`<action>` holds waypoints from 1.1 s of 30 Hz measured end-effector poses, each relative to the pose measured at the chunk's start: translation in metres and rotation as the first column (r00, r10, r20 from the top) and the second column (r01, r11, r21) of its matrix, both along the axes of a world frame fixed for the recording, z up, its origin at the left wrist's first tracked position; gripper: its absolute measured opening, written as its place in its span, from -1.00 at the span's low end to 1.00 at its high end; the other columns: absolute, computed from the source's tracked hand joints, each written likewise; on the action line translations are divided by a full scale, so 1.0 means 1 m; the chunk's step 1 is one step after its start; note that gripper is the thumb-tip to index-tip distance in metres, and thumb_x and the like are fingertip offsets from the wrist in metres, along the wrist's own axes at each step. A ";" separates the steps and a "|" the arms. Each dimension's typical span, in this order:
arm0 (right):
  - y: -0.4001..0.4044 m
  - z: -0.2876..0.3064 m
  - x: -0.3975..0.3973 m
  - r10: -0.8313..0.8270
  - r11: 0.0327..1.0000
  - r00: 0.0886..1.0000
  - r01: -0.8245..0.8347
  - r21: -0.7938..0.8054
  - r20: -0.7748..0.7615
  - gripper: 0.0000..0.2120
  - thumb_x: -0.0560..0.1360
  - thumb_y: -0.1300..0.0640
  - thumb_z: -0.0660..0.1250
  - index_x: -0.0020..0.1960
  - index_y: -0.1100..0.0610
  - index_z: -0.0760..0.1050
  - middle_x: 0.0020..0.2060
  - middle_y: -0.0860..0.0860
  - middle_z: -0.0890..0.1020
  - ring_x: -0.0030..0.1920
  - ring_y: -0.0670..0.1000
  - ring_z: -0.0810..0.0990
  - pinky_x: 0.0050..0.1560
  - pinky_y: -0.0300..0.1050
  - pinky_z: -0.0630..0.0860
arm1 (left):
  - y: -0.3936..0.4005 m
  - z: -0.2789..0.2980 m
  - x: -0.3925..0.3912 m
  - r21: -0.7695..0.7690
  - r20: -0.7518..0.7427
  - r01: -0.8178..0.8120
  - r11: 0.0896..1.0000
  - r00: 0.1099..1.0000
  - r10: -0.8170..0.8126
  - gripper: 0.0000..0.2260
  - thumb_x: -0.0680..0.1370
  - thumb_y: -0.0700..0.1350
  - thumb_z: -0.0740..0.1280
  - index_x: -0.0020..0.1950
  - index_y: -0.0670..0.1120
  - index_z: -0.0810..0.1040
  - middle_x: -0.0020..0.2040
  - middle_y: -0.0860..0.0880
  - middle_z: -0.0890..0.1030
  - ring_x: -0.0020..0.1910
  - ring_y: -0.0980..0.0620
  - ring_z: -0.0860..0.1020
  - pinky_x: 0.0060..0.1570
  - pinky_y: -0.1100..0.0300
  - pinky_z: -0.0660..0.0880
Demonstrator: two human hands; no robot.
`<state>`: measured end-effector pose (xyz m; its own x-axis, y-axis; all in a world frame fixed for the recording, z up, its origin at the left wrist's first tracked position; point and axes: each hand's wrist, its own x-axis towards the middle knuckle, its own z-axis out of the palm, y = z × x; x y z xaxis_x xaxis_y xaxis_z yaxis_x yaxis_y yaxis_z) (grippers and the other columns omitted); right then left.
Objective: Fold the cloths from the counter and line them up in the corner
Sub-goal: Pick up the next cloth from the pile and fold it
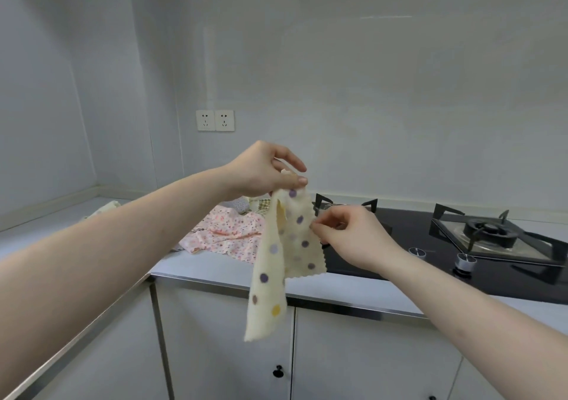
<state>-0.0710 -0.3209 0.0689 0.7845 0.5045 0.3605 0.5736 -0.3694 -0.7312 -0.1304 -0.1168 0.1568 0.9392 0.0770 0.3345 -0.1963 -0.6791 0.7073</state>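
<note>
A cream cloth with purple and yellow dots (287,255) hangs in the air above the counter's front edge. My left hand (264,170) pinches its top corner between thumb and fingers. My right hand (347,233) pinches the cloth's right edge lower down. Behind it a pink flowered cloth (227,233) lies crumpled on the counter (199,266), with a checked cloth (262,204) and a grey dotted cloth (238,204) partly hidden behind. A pale folded cloth (106,208) lies toward the left corner of the counter.
A black gas hob (408,239) with two burners and two knobs (465,261) takes up the right of the counter. Two wall sockets (215,120) sit above the counter. White cupboard doors (221,347) are below.
</note>
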 end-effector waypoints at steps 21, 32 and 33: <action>0.004 0.002 0.093 0.239 0.955 0.915 -0.283 -0.093 -0.324 -0.59 0.50 -0.04 0.53 0.31 -0.11 0.54 0.13 -0.25 0.66 -0.28 -0.14 0.62 -0.25 -0.27 0.48 | 0.033 -0.002 0.060 -0.098 -0.079 0.103 0.990 0.991 -0.111 -0.79 0.53 -0.11 0.54 0.15 -0.04 0.68 -0.18 -0.16 0.75 -0.15 0.03 0.66 0.09 0.04 0.59; -0.006 0.009 0.135 -0.061 0.913 0.996 0.080 -0.399 0.062 -0.89 0.60 0.01 0.28 -0.08 -0.01 0.51 -0.18 -0.05 0.68 -0.28 -0.05 0.54 -0.19 -0.07 0.48 | 0.065 -0.024 0.084 0.578 0.062 -0.133 0.805 0.991 0.118 -0.80 0.48 0.02 0.57 0.05 0.02 0.67 -0.22 0.19 0.62 -0.24 0.25 0.56 -0.15 0.33 0.47; -0.010 0.011 0.139 -0.078 0.906 0.991 0.117 -0.406 0.113 -0.90 0.60 0.02 0.27 -0.08 -0.02 0.49 -0.17 -0.05 0.68 -0.27 -0.03 0.55 -0.23 -0.08 0.46 | 0.066 -0.026 0.087 0.576 0.099 -0.157 0.802 0.988 0.122 -0.84 0.51 0.00 0.54 0.04 0.01 0.68 -0.22 0.19 0.61 -0.24 0.23 0.55 -0.11 0.27 0.50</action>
